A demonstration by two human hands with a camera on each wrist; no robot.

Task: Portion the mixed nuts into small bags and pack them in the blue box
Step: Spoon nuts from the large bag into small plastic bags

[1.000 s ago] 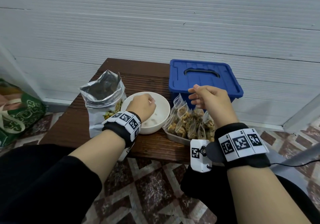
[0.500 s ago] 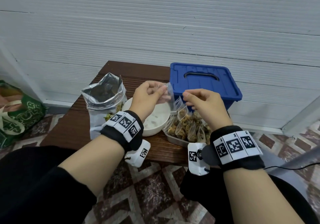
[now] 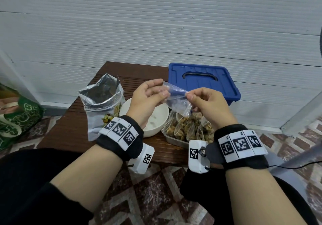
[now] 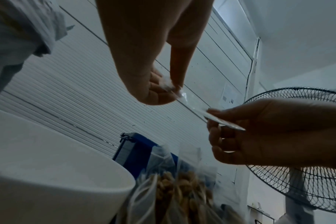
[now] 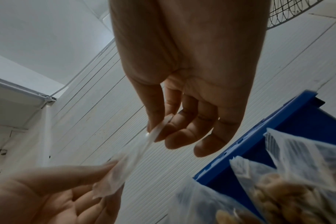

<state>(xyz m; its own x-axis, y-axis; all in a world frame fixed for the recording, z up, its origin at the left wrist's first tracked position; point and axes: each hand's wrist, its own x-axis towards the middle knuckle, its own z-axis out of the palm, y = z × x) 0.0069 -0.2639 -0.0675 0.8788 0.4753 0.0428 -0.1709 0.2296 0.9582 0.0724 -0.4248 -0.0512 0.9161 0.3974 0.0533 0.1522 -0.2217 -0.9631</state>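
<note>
An empty small clear bag (image 3: 176, 98) hangs in the air between both hands, above the bowl and tray. My left hand (image 3: 149, 95) pinches its left top corner; my right hand (image 3: 203, 102) pinches the right top corner. The wrist views show the same bag (image 4: 194, 104) (image 5: 132, 160) stretched between thumb and fingers of each hand. The blue box (image 3: 202, 82) sits lid-on at the back right of the table. A metal tray (image 3: 174, 140) holds several filled nut bags (image 3: 188, 127). The big foil nut bag (image 3: 102, 102) stands open on the left.
A white bowl (image 3: 156, 129) sits between the foil bag and the tray on the small brown table (image 3: 69, 132). A green shopping bag (image 3: 15, 120) lies on the floor at left. A standing fan (image 4: 305, 174) is at the right. A white wall is close behind.
My left hand rose out of the bowl and my right hand lifted from the tray. Both now hold the small bag higher, in front of the blue box.
</note>
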